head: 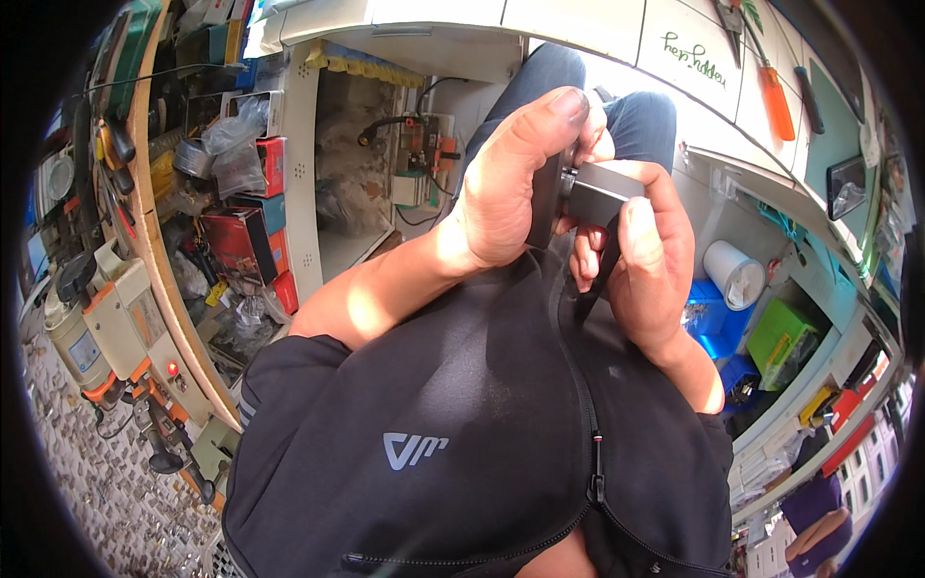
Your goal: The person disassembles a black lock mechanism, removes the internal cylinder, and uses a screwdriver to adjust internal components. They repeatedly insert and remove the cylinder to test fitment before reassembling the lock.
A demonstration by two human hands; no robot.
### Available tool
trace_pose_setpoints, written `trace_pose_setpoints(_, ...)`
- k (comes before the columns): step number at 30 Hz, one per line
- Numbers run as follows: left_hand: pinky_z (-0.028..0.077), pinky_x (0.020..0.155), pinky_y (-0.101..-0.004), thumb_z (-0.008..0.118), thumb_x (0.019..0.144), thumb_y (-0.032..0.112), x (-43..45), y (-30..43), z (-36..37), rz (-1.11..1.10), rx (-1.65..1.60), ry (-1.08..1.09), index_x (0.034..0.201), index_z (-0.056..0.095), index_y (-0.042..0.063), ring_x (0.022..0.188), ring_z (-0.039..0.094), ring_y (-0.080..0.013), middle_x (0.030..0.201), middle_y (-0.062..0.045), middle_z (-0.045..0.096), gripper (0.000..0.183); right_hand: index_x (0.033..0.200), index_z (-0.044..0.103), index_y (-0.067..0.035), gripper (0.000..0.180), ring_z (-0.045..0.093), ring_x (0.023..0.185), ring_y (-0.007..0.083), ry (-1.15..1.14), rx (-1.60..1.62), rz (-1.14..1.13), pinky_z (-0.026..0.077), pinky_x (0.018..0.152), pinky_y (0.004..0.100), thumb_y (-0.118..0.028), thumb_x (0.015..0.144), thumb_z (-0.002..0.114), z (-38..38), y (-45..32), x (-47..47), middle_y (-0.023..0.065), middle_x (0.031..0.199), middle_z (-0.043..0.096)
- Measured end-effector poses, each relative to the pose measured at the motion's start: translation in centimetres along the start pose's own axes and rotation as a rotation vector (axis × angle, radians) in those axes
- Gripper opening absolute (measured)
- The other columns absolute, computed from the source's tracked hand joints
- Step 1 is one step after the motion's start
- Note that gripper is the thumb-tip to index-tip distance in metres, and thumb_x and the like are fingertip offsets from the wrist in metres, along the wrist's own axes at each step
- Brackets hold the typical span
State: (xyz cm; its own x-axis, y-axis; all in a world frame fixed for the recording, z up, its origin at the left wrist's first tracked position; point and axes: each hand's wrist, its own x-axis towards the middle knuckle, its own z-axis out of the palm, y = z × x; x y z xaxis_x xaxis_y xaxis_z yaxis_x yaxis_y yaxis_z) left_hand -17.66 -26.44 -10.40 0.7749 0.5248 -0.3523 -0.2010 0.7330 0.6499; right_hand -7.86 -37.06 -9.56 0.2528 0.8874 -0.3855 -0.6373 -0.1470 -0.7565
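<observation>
My left hand [506, 173] is closed around a flat black rectangular piece [547, 206], its thumb along the top. A dark grey rectangular block [603, 191] with a glossy side is pinched between the thumb and fingers of my right hand [647, 246]. Small metal parts [569, 177] show in the narrow space between the two pieces. A long dark part runs down below the block, partly hidden by my right fingers; whether it is joined to the block I cannot tell. Both hands are held above my lap, in front of my black zipped jacket [462, 419].
Screwdrivers with orange [778, 105] and dark handles lie on the white tiled worktop [578, 29], beside pliers [731, 32] and a phone [845, 188]. Shelves of boxes and a key-cutting machine [123, 318] stand left. Bins [715, 318] are right; another person's arm [816, 535] shows lower right.
</observation>
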Motion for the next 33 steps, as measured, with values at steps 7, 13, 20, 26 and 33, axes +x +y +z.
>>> trace_pose_setpoints(7,0.037,0.067,-0.0249,0.039,0.091,0.056,0.3,-0.5,-0.8,0.157,0.13,-0.152,0.09,0.041,0.005,0.077,0.043,-0.0129,0.086,-0.006,0.043,0.052,0.111,0.044,-0.001,0.031,0.045,0.056,0.0031,-0.047,-0.116,-0.163,0.037,0.051,0.0169,-0.025,0.093,0.054,0.1,0.4,-0.3,0.0047,0.082,0.056)
trace_pose_setpoints(13,0.035,0.075,-0.0266,0.035,0.09,0.063,-0.3,-0.2,0.0,0.149,0.158,-0.122,0.088,0.04,0.005,0.081,0.042,-0.014,0.086,-0.005,0.042,0.058,0.107,0.046,-0.001,0.03,0.045,0.056,0.0031,-0.054,-0.071,-0.171,0.036,0.051,0.0174,-0.027,0.093,0.051,-0.2,0.4,-0.2,0.0027,0.078,0.054)
trace_pose_setpoints(20,0.04,0.063,-0.0208,0.028,0.088,0.072,-1.0,0.1,0.1,0.115,0.311,-0.138,0.089,0.04,0.005,0.073,0.048,-0.0113,0.086,-0.005,0.044,0.068,0.104,0.047,-0.001,0.035,0.044,0.056,0.0034,-0.006,-0.046,-0.132,0.035,0.052,0.0171,-0.033,0.089,0.053,-0.3,0.4,-0.3,0.0043,0.079,0.056)
trace_pose_setpoints(26,0.038,0.06,-0.0195,0.021,0.089,0.072,-1.2,0.0,0.3,0.138,0.45,-0.073,0.092,0.043,0.007,0.072,0.049,-0.0093,0.084,-0.002,0.047,0.069,0.1,0.048,-0.001,0.04,0.047,0.052,0.0053,-0.048,0.048,-0.072,0.035,0.048,0.0176,-0.04,0.089,0.048,-1.0,0.7,0.3,0.01,0.074,0.06)
trace_pose_setpoints(33,0.038,0.063,-0.0221,0.017,0.093,0.067,-0.8,-0.6,0.6,0.12,0.365,0.023,0.095,0.047,0.006,0.071,0.049,-0.009,0.082,-0.002,0.051,0.067,0.099,0.048,0.001,0.039,0.05,0.052,0.0071,-0.075,0.088,-0.052,0.038,0.047,0.0174,-0.037,0.095,0.042,-1.6,1.0,0.9,0.0099,0.073,0.059)
